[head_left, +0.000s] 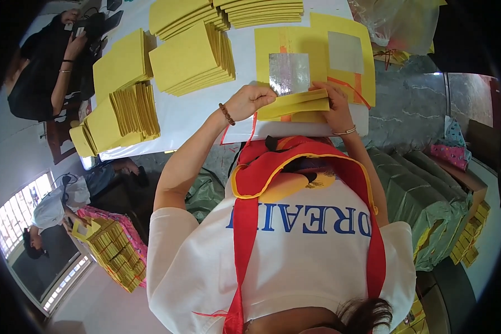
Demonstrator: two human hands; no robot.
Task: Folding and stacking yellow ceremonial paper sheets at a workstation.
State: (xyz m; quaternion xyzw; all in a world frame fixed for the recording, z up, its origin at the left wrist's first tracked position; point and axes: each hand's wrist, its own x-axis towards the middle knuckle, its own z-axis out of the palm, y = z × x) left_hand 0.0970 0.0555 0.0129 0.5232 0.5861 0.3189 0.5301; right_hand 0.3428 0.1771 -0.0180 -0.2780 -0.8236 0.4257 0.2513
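Observation:
A yellow paper sheet (264, 44) with a shiny silver square (289, 74) and an orange stripe lies at the table's near edge. Its near side is turned up into a narrow folded strip (300, 103). My left hand (253, 104) pinches the left end of that strip, thumb and fingers together. At the other end, my right hand (335, 108) grips the fold, fingers behind and thumb hidden. Partly beneath it on the right is a second yellow sheet (323, 25) with a duller silver square (345, 52). A red ribbon (349, 92) trails beside my right hand.
Several stacks of folded yellow paper (186, 58) cover the left and far parts of the white table (206, 111). A clear plastic bag (401, 22) sits far right. Green-wrapped bundles (423, 200) stand right of me. One person (44, 83) sits left; another handles yellow bundles (114, 250).

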